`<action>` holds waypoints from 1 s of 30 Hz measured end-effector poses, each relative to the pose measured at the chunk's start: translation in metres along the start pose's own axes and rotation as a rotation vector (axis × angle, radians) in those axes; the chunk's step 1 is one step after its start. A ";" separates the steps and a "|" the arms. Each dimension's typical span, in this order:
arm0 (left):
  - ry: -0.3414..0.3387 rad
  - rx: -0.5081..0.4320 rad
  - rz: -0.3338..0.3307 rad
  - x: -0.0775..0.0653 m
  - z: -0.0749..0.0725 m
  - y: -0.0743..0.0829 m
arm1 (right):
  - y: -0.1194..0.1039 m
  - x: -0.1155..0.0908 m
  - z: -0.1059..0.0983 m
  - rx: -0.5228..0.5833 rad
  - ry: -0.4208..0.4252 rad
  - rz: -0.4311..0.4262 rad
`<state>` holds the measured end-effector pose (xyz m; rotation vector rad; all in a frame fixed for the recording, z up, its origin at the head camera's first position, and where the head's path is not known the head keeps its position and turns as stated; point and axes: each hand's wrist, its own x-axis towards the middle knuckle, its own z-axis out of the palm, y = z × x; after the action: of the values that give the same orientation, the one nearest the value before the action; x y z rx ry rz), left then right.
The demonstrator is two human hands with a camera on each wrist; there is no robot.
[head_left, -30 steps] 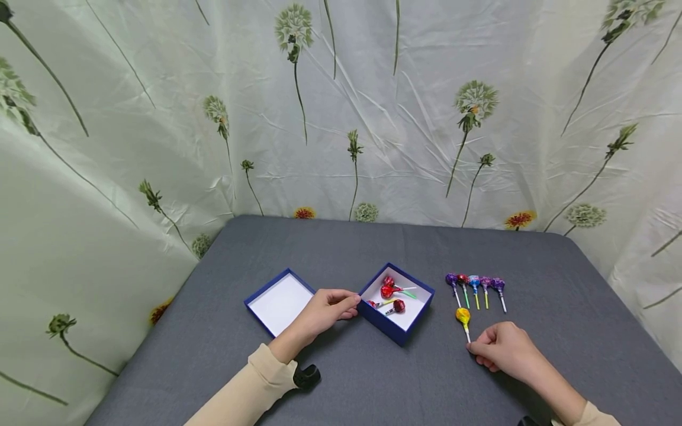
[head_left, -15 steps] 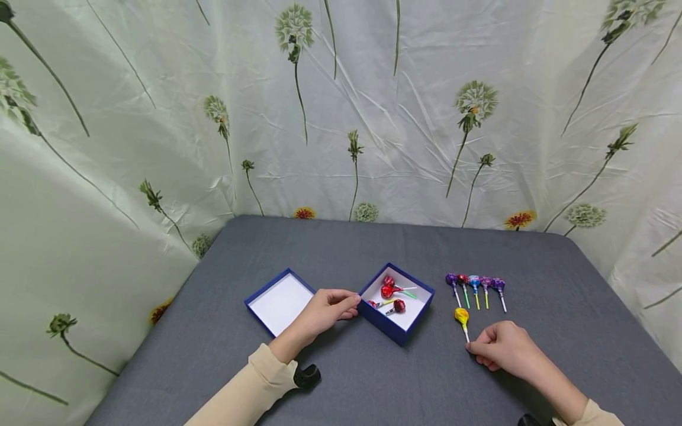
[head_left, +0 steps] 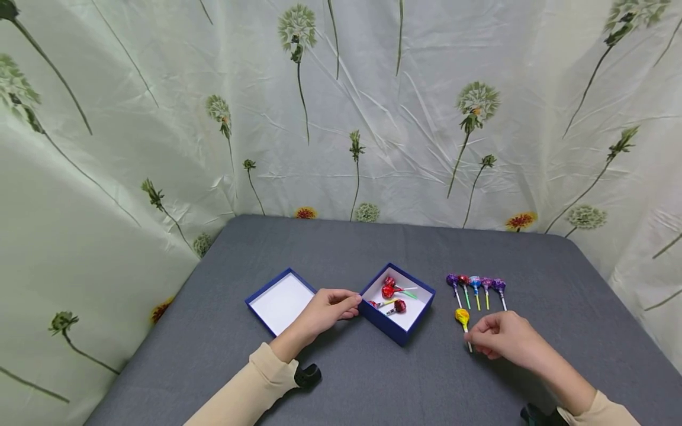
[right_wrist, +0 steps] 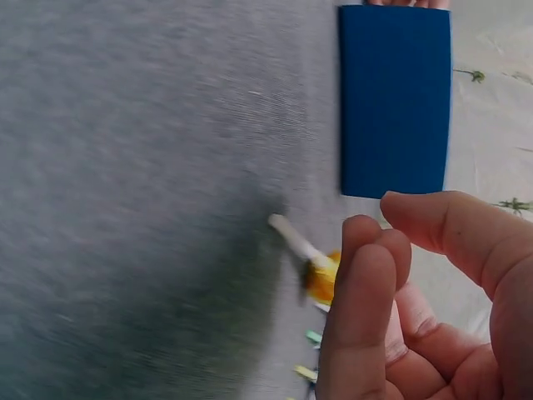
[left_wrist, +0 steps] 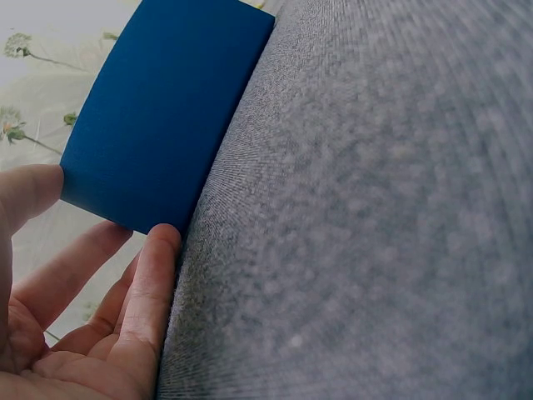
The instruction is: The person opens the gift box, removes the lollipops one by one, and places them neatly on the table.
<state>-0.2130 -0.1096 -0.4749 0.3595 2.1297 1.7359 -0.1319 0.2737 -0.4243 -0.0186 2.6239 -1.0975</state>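
Yellow, white-sticked lollipop [head_left: 462, 318] lies just beside your loosely spread right hand [head_left: 503, 336]; your left hand [head_left: 330, 310] pinches the blue box [head_left: 382, 323].

A yellow-wrapped, white-sticked lollipop [head_left: 462, 317] is lying on the tabletop [head_left: 341, 248], right of an open, white-lined blue box [head_left: 381, 322].

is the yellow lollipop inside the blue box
No, the yellow lollipop is outside the blue box, to its right and near the right hand.
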 end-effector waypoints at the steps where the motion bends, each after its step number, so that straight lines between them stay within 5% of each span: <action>1: 0.000 -0.002 0.001 0.000 0.000 0.000 | -0.001 0.000 -0.002 0.007 -0.005 -0.014; 16: 0.004 -0.007 -0.006 0.001 0.000 -0.001 | -0.041 0.015 -0.029 0.011 -0.052 -0.159; 30: 0.005 -0.008 -0.007 0.001 -0.001 -0.001 | -0.070 0.042 -0.037 -0.009 -0.125 -0.207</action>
<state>-0.2140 -0.1105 -0.4759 0.3461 2.1244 1.7426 -0.1898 0.2451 -0.3622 -0.3562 2.5576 -1.1104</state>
